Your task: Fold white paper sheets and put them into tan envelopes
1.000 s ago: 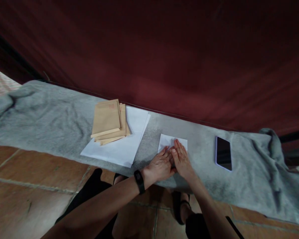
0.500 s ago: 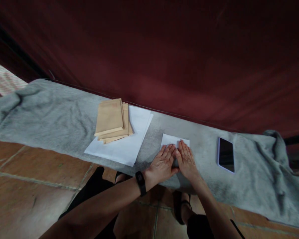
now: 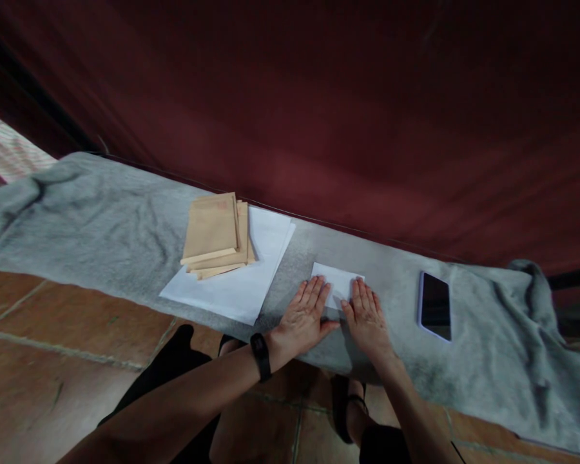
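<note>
A small folded sheet of white paper [image 3: 339,288] lies flat on the grey cloth [image 3: 391,296] in front of me. My left hand [image 3: 305,316] rests with outstretched fingers over the paper's left edge, a dark band on its wrist. Over the right edge lies my right hand [image 3: 367,319], fingers flat and thumb pointing inward. Between the two hands the middle of the paper shows. Neither hand grips anything. Parts of the paper's side edges are hidden under the fingers.
Left of my hands, a stack of brown envelopes [image 3: 211,229] sits on larger white sheets [image 3: 241,293]. A phone [image 3: 435,306] lies to the right. Behind the cloth rises a dark red surface [image 3: 290,129]; tiled floor [image 3: 67,335] shows in front.
My hands have slid apart, the left one leftward and the right one slightly rightward, uncovering the middle of the paper. The view has shifted slightly.
</note>
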### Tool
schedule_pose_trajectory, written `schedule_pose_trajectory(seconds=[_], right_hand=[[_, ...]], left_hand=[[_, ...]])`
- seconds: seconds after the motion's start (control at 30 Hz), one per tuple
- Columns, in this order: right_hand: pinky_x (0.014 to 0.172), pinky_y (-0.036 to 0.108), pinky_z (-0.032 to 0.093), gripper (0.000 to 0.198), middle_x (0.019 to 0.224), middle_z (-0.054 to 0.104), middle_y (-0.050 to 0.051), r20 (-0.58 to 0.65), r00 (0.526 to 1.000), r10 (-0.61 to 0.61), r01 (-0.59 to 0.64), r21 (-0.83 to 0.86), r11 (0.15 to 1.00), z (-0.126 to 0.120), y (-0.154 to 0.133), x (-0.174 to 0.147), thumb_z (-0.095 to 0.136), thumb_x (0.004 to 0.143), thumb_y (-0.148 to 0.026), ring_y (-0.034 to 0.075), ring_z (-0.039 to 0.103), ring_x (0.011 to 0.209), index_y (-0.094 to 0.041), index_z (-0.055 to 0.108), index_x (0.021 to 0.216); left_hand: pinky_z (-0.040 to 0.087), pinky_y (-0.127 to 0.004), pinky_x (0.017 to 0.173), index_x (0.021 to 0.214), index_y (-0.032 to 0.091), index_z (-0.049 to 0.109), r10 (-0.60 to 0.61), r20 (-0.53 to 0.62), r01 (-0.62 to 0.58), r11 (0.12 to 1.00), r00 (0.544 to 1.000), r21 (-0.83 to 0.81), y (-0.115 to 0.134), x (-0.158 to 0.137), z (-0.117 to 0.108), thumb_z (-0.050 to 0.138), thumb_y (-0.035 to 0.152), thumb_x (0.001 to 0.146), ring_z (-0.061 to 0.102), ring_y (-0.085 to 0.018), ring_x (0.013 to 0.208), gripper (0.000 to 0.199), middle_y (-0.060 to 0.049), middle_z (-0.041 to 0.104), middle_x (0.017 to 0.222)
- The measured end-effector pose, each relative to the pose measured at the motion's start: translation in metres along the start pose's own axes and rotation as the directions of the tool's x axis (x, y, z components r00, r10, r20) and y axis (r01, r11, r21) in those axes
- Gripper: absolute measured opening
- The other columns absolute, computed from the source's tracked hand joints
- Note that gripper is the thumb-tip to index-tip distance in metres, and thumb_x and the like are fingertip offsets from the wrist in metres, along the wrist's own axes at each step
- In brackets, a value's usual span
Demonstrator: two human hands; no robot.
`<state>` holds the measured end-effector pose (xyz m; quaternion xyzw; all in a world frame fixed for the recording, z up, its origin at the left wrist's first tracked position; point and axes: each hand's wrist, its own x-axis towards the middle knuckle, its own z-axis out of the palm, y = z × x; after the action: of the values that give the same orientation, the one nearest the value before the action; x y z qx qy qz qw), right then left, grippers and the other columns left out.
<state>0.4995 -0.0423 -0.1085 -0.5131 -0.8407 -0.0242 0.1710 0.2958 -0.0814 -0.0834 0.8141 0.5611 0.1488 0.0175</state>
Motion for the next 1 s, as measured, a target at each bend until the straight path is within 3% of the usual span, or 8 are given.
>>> schedule_pose_trajectory(seconds=[0.3,0.47,0.73,0.87,1.0], right_hand=[[0.121,0.055,0.028,0.071,0.164,0.031,0.022,0.003,0.999,0.048,-0.048,-0.007,0.999,0.004,0.008,-0.003,0.023,0.107,-0.052,0.032,0.029,0.152,-0.007,0.019,0.162],[0.121,0.054,0.028,0.069,0.163,0.034,0.021,-0.030,0.998,0.055,-0.055,-0.005,0.998,0.005,0.007,-0.004,0.026,0.107,-0.051,0.032,0.031,0.151,-0.009,0.020,0.162],[0.121,0.055,0.029,0.065,0.160,0.041,0.019,-0.030,0.988,0.153,-0.152,0.051,0.987,-0.007,0.002,0.014,0.016,0.108,-0.046,0.030,0.031,0.152,-0.008,0.037,0.156],[0.123,0.053,0.027,0.061,0.160,0.042,0.016,0.014,0.994,0.104,-0.105,0.127,0.986,-0.006,-0.015,0.029,0.015,0.108,-0.042,0.026,0.032,0.152,-0.013,0.037,0.157],[0.123,0.051,0.025,0.060,0.159,0.042,0.016,0.038,0.996,0.077,-0.080,0.101,0.992,0.002,-0.026,0.034,0.015,0.109,-0.041,0.026,0.032,0.152,-0.011,0.040,0.155]], left_hand=[[0.022,-0.051,0.125,0.154,0.001,0.034,-0.107,0.008,0.107,0.992,0.994,0.065,-0.004,0.004,-0.001,0.035,0.071,0.097,0.026,-0.034,0.154,0.090,-0.024,0.030,0.163],[0.022,-0.052,0.125,0.151,-0.001,0.036,-0.112,-0.046,0.115,0.991,0.993,0.070,-0.003,0.010,-0.001,0.034,0.069,0.098,0.030,-0.034,0.152,0.088,-0.026,0.036,0.160],[0.023,-0.048,0.127,0.153,0.005,0.037,-0.051,-0.043,0.052,0.998,0.998,0.030,-0.003,0.039,0.009,0.031,0.041,0.105,0.029,-0.027,0.153,0.060,-0.018,0.037,0.162],[0.022,-0.049,0.127,0.155,0.006,0.034,-0.030,-0.022,0.032,0.998,0.999,0.055,0.001,0.050,0.020,0.031,0.027,0.102,0.029,-0.025,0.153,0.057,-0.018,0.038,0.161],[0.024,-0.051,0.126,0.157,0.007,0.031,-0.024,-0.007,0.025,0.998,1.000,0.065,0.001,0.056,0.024,0.029,0.018,0.099,0.029,-0.025,0.153,0.059,-0.018,0.038,0.161]])
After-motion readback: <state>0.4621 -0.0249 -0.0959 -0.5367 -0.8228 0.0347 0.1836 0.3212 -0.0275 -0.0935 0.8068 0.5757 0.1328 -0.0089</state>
